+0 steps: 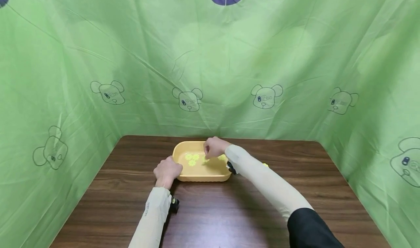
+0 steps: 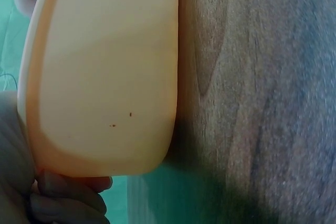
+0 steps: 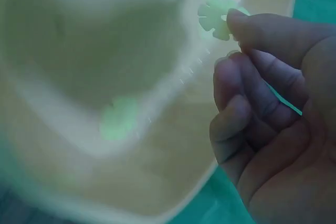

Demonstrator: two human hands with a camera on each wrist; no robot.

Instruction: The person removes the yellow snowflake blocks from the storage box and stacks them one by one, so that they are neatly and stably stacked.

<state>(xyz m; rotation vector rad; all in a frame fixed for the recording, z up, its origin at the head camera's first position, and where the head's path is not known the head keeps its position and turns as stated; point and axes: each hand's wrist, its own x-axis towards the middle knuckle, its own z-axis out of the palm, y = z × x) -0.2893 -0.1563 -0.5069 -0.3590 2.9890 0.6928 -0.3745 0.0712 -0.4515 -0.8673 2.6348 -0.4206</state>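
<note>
A shallow yellow plastic tray [image 1: 203,178] stands toward the back of the table. My left hand [image 1: 167,170] grips its left end; in the left wrist view, curled fingers [image 2: 68,198] are at the end of the tray's side wall [image 2: 105,77]. Over the tray's inside, my right hand [image 1: 215,147] pinches a small yellow flower-shaped disc [image 3: 211,20] with slotted edges between thumb and fingertips. Several similar discs [image 1: 191,158] lie on the tray floor at the left, with others [image 1: 222,157] at the right, partly hidden by the right wrist.
Another yellow piece [image 1: 265,164] shows just beyond the right forearm, mostly covered by it. Dark wood-grain boards form the tabletop [image 1: 131,189]. A green sheet [image 1: 223,66] with printed bear heads hangs behind the table and along both sides.
</note>
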